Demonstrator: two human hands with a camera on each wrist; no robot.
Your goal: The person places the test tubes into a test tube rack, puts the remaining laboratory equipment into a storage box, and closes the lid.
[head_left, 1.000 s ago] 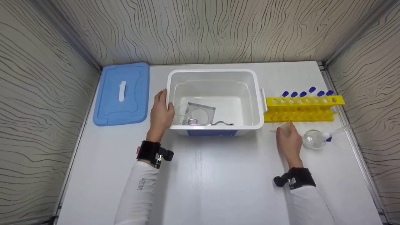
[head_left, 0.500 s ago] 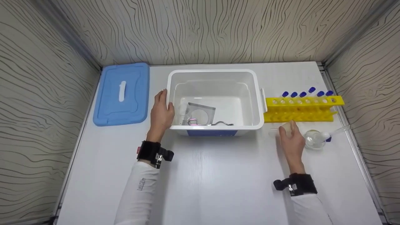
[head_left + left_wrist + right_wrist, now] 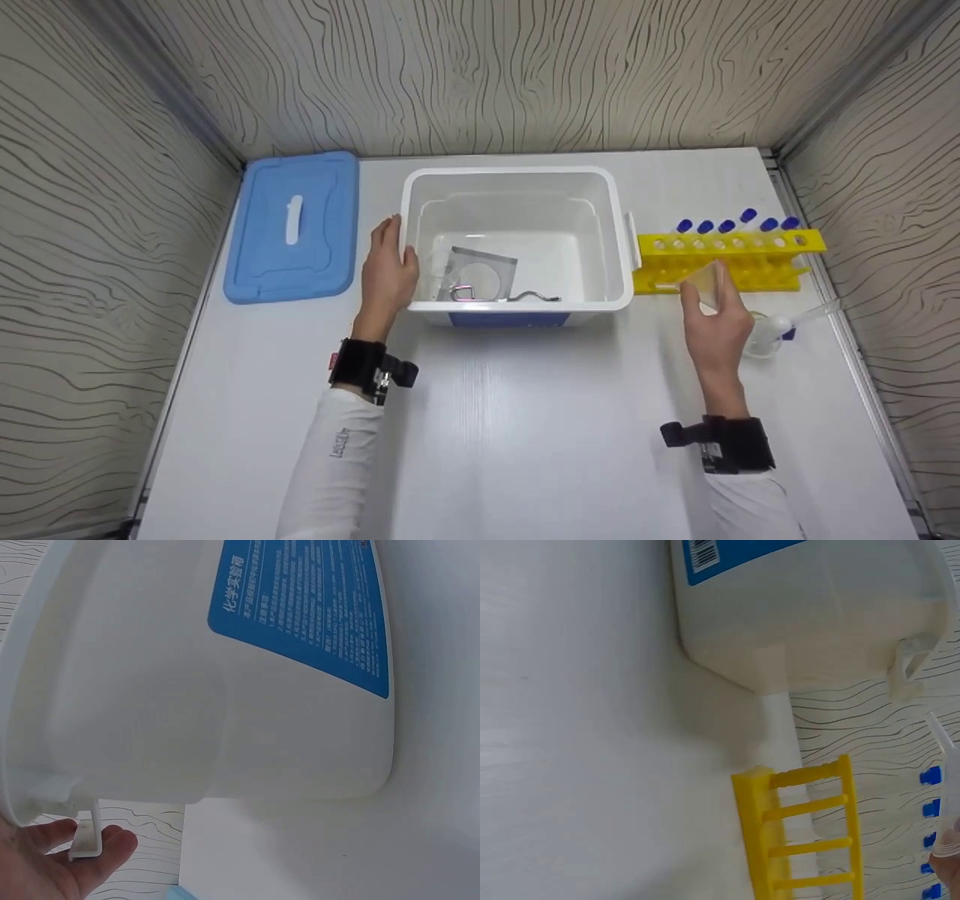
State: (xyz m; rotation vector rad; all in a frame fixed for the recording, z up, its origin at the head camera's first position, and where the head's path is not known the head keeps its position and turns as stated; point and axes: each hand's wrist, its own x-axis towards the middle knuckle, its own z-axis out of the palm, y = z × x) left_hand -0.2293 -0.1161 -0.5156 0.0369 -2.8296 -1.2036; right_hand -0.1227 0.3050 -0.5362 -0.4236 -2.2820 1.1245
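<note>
Your right hand point(image 3: 718, 330) pinches the funnel point(image 3: 705, 283), now lifted higher and seemingly free. Your left hand point(image 3: 388, 271) grips the box point(image 3: 592, 306) alongside.

A flat blue sticker point(image 3: 307, 630) on the white plastic box point(image 3: 142, 690) is saying 化学实验箱; its little lines are looking too tiny. A black-and-white barcode point(image 3: 703, 553) is sitting on blue there. Dark letters point(image 3: 340, 442) on the white left sleeve point(image 3: 322, 480) are looking blurry.

Blue lid point(image 3: 319, 225) at left, yellow rack point(image 3: 746, 259) at right, blue caps point(image 3: 727, 225) along its far edge.
</note>
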